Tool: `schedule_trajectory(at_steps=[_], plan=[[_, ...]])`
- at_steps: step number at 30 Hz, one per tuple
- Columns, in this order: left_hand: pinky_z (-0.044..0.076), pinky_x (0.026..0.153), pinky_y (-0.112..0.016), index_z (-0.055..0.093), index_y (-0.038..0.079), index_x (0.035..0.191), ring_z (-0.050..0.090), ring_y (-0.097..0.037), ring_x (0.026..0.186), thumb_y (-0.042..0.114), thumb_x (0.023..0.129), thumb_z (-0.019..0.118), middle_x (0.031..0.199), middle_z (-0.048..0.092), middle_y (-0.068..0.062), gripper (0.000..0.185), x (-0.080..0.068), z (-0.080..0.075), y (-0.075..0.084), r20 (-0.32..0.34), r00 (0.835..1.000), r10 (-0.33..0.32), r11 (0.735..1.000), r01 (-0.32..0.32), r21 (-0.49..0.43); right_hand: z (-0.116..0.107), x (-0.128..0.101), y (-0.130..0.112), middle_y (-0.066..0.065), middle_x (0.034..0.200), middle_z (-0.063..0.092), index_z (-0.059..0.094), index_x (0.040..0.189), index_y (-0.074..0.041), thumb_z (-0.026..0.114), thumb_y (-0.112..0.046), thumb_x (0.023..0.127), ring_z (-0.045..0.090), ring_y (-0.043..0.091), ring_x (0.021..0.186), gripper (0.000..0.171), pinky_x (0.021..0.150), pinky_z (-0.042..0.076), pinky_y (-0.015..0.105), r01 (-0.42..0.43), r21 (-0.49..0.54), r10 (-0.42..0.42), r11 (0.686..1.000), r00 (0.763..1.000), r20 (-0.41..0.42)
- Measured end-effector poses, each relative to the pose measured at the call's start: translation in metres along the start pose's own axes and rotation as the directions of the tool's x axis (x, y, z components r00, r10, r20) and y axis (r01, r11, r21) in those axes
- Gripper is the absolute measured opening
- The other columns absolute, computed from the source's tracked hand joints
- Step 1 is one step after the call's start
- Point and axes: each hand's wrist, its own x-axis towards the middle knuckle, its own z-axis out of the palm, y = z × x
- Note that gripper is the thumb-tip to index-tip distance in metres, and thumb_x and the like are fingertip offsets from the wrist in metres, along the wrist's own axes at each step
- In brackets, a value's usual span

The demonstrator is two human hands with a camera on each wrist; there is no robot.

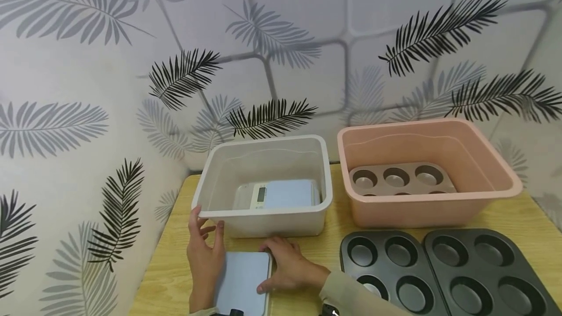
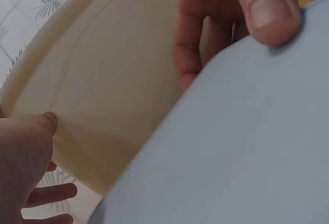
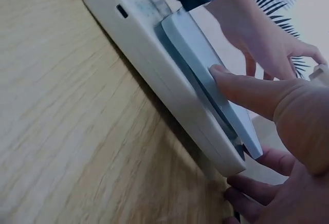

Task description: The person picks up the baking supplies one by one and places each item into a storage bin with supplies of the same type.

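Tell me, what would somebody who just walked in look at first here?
Probably the big pink plastic tub at the right, with a brown muffin tin inside. Next, perhaps, the off-white plastic tub left of it, holding a flat blue-topped scale. Then the left hand touching that tub and the right hand gripping another blue-topped scale in front.

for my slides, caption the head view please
Right hand grips a rectangular blue-topped scale; left hand touches a white rectangular plastic tub holding another such scale.
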Motion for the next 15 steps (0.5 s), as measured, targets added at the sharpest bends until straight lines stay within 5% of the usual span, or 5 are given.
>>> schedule_trajectory(at_steps=[3,8,15], plan=[[0.059,0.093,-0.063,0.036,0.024,0.167,0.077,-0.042,0.102,0.011,0.105,0.074,0.139,0.071,-0.024,0.074,0.000,0.000,0.000,-0.002,1.000,0.004,1.000,-0.005,-0.002,-0.002,0.000,-0.001,-0.001,0.130,0.066,0.063,0.132,-0.014,0.104,-0.029,0.074,0.060,0.018,0.128,0.072,0.118,0.046,0.043,0.017,0.084,-0.017,0.996,1.000,-0.004],[0.059,0.093,-0.063,0.036,0.025,0.167,0.077,-0.042,0.104,0.012,0.105,0.074,0.140,0.071,-0.024,0.075,0.000,0.001,0.000,0.005,1.000,-0.001,1.000,0.001,-0.004,-0.006,0.002,0.003,-0.001,0.108,0.071,0.063,0.127,-0.011,0.102,-0.012,0.075,0.065,0.010,0.091,0.065,0.085,0.053,0.023,0.070,0.278,-0.076,0.958,0.997,0.010],[0.058,0.091,-0.062,0.037,0.024,0.167,0.078,-0.041,0.101,0.011,0.104,0.074,0.138,0.072,-0.024,0.075,0.000,0.002,0.001,-0.006,1.000,0.007,1.000,-0.007,-0.009,-0.010,0.002,0.013,0.001,0.103,0.070,0.066,0.124,-0.009,0.094,-0.009,0.083,0.067,0.006,0.067,0.050,0.067,0.060,0.025,0.048,0.472,-0.078,0.881,0.996,0.045]])
